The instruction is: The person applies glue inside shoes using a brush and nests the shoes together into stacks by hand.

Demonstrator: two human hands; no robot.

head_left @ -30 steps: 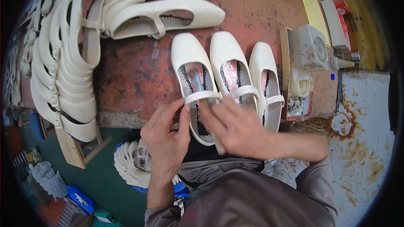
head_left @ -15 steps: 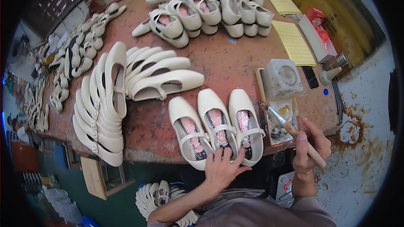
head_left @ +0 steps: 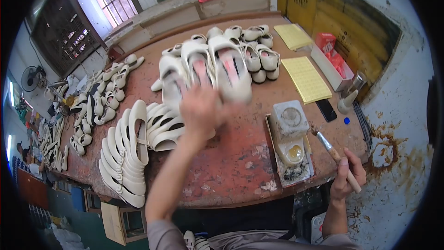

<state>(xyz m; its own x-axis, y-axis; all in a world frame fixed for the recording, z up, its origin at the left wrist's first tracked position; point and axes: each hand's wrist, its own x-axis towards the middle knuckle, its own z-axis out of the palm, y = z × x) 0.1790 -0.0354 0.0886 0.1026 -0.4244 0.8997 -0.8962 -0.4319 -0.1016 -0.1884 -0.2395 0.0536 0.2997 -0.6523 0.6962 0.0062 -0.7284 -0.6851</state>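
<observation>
My left hand (head_left: 200, 109), blurred by motion, grips three cream strap shoes (head_left: 224, 48) by their heels, raised toward the back of the table. Pink and dark patches show inside these shoes, and their toes point away from me. At the right, my right hand (head_left: 347, 173) is closed around the wooden handle of a brush (head_left: 329, 149), its bristles up and to the left. Left of the brush a tray (head_left: 303, 180) holds a grimy white block-like container (head_left: 290, 119) and a small dish of yellowish paste (head_left: 293, 154).
Nested cream shoes (head_left: 121, 157) stand at the table's left, with more shoes (head_left: 263, 58) at the back. Yellow paper sheets (head_left: 306, 79), a phone (head_left: 327, 110), a white box with red packets (head_left: 330, 67) and a bottle (head_left: 347, 103) lie to the right. A wooden stool (head_left: 113, 222) is below.
My left hand has carried the three shoes from the table's front edge up and away toward the back. My right hand still holds the brush. The view has tilted upward.
</observation>
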